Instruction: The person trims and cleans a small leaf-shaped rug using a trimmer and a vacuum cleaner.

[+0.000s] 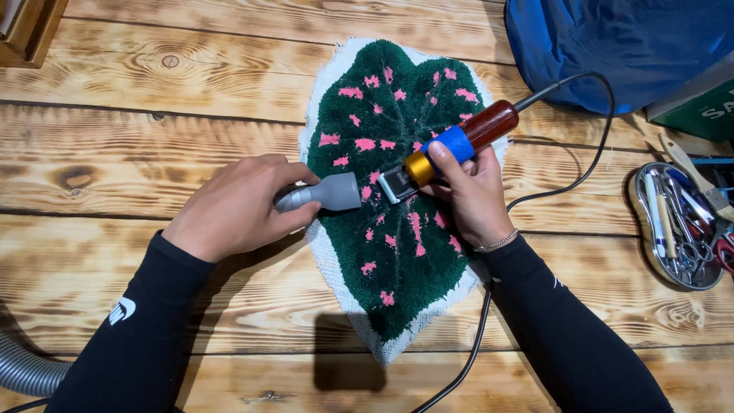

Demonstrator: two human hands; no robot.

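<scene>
**Trimming a leaf-shaped tufted rug, partway judged**

Holding a corded clipper [451,149] — wooden handle, blue wrap, gold collar — the right hand [470,195] is closed around it, blade on the rug [397,252] centre. Just left of that grip, the left hand [237,205] wraps a grey vacuum nozzle [325,193], mouth beside the blade. Dark green pile with pink flecks looks plush; the white backing edge remains untrimmed, so work seems unfinished.

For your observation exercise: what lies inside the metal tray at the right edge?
The tray holds a jumble of small tools: scissors, metal picks or tweezers and a pale handle. A brush lies across its upper rim. Whatever lies under the pile, and the tray's far right side, cannot be seen.
</scene>
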